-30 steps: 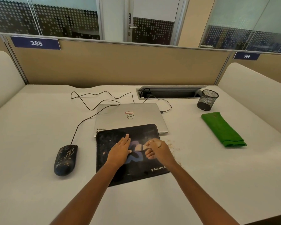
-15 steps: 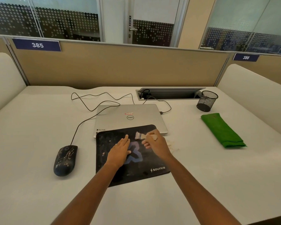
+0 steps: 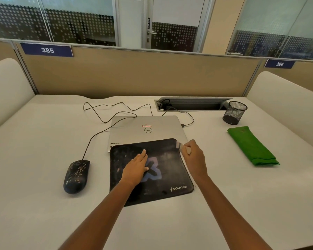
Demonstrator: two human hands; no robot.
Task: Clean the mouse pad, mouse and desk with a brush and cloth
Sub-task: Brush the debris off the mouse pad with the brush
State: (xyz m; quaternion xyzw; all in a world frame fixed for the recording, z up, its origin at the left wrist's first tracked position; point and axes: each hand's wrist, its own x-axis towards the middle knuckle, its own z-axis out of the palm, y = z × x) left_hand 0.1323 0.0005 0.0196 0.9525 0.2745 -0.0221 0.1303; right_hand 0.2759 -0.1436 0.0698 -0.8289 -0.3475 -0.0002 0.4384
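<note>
A black mouse pad point(image 3: 163, 177) with a blue logo lies on the white desk point(image 3: 34, 204), its far edge over a shut silver laptop point(image 3: 146, 129). My left hand point(image 3: 135, 167) rests flat on the pad's middle, fingers straight. My right hand point(image 3: 194, 158) grips a small pale brush point(image 3: 180, 146), its bristles at the pad's far right corner. A black wired mouse point(image 3: 76, 175), speckled with crumbs, sits left of the pad. A folded green cloth point(image 3: 251, 146) lies to the right.
A black mesh pen cup point(image 3: 234, 112) stands beside a cable slot point(image 3: 192, 104) at the back. The mouse cable point(image 3: 105, 109) loops behind the laptop. A beige partition closes off the back, with padded panels on both sides.
My right hand has swept the brush from the pad's middle up and right to its far right corner. The left hand has stayed pressed on the pad.
</note>
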